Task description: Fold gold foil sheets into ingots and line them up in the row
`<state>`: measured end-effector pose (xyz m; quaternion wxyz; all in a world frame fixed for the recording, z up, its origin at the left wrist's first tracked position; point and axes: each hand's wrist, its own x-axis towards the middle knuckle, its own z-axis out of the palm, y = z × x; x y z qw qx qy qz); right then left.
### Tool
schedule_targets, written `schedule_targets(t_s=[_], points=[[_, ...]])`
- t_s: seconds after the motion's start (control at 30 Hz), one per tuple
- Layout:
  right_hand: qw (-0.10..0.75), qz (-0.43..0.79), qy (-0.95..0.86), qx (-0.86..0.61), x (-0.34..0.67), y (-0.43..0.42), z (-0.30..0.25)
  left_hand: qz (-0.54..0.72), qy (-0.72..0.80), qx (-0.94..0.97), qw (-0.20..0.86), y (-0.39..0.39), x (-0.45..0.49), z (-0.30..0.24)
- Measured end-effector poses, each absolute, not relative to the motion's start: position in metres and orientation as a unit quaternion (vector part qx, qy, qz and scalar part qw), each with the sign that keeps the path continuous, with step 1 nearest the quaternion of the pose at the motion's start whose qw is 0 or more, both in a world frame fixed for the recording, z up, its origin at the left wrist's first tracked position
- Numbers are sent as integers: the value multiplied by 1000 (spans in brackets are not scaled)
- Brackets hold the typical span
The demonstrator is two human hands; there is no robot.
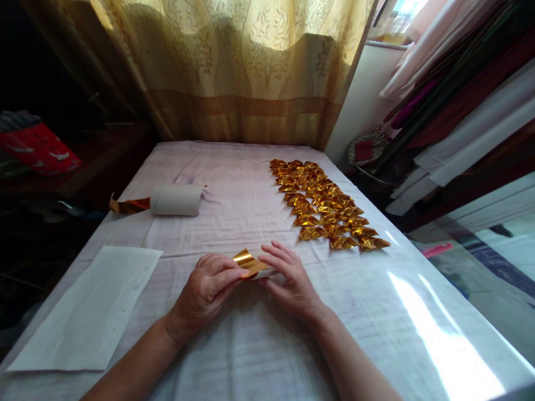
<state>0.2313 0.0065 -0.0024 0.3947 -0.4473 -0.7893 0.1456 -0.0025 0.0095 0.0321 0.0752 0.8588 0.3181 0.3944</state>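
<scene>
A small piece of shiny gold foil paper (249, 262) lies partly folded on the white cloth-covered table (234, 340). My left hand (207, 289) pinches its near left edge with thumb and fingers closed on it. My right hand (288, 278) holds the right side of the same foil paper, fingers curled over it and pressing it to the cloth. Several finished folded gold pieces (326, 206) lie in rows to the far right of my hands.
A white roll (176, 199) with a strip of gold foil (129, 205) trailing left lies at the far left. A white sheet of paper (90, 309) rests near the left edge. A gold curtain (234, 67) hangs behind; stacked fabric rolls (460, 106) fill the right.
</scene>
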Motion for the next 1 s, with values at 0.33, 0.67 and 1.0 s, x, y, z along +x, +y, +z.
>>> schedule_targets(t_s=[0.33, 0.67, 1.0], points=[[405, 8, -829, -386, 218, 0, 12, 369, 340, 861, -87, 13, -13, 26], [291, 57, -880, -371, 211, 0, 6, 237, 377, 896, -7, 10, -14, 16], [288, 108, -855, -419, 220, 0, 6, 241, 404, 880, 66, 3, -12, 13]])
